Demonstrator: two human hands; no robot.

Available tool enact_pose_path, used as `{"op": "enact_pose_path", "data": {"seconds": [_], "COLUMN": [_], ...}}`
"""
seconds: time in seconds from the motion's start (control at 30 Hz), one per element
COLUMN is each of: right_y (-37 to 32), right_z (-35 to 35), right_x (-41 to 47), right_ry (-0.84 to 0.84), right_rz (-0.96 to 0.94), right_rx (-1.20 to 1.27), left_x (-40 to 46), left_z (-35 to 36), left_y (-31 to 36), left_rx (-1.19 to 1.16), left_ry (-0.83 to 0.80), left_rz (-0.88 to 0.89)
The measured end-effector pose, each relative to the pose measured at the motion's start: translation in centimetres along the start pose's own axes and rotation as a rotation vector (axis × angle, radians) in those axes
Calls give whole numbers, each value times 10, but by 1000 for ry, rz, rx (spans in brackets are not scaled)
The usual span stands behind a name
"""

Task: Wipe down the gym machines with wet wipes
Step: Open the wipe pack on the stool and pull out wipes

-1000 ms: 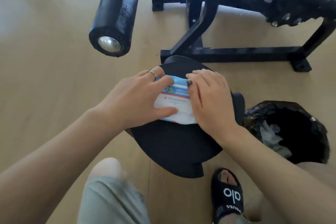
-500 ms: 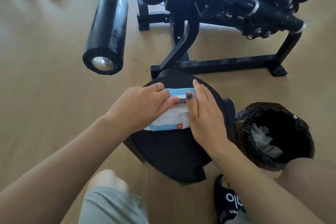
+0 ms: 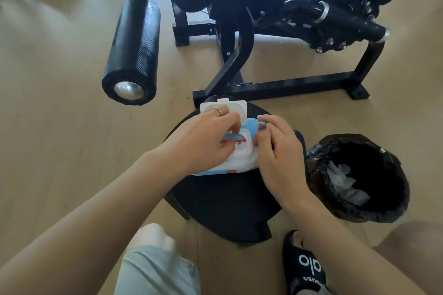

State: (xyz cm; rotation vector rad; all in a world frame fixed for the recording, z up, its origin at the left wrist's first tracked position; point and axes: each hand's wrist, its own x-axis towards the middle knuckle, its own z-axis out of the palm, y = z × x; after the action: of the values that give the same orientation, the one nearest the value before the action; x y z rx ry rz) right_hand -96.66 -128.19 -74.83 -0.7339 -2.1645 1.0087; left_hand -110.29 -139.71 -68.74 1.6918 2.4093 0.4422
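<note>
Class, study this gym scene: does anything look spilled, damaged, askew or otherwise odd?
Nothing stands out. The wipes pack lies on the black seat, lid flipped open, both hands on it; used wipes sit inside the lined bin.

Left hand (image 3: 203, 141): I'm reaching it forward from lower left, palm down, fingers curling and pinching at their tips.
Right hand (image 3: 278, 151): I'm angling it inward from lower right, fingers curling, thumb pressing down.

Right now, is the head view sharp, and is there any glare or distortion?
Head view: the hands and wipes pack are fairly sharp; daylight glares off the floor; wide-angle bending shows in the machine frame; the bin interior is deeply shadowed.
</note>
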Motion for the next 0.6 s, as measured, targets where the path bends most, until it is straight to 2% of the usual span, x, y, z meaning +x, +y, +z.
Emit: {"op": "enact_pose_path", "data": {"seconds": [0.17,0.37,0.6], "right_y": [2,-1,2], "right_z": [-1,0,2], "right_x": [-2,-1,-3], "right_ry": [-24,-20,-42], "right_rz": [47,17,-125], "right_rx": [21,40,-93], "left_x": [2,6,12], "left_z": [-2,-9,-10], "left_y": [-7,-7,-6], "left_rx": [-194,-109,-16], "left_ry": [-139,-285,-249], "left_rz": [-50,5,81]}}
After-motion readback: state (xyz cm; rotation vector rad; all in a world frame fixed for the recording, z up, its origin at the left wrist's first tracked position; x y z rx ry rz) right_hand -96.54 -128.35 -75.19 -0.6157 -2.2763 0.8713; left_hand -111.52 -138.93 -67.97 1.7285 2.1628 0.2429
